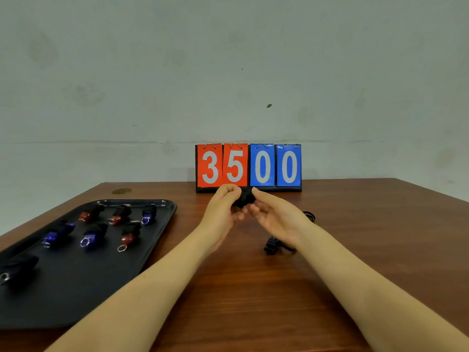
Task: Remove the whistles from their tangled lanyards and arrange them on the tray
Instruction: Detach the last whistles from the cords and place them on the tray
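Both my hands are raised over the middle of the table, holding a small black whistle between them. My left hand has its fingers curled and pinches the whistle's left side. My right hand grips it from the right with thumb and fingertips. A black lanyard lies on the table under my right wrist, partly hidden. The black tray at the left holds several whistles in rows, red ones and blue ones, plus a dark one at the near left.
A flip scoreboard reading 35 and 00 stands at the table's far edge against the wall. A small gold mark sits on the wooden table behind the tray.
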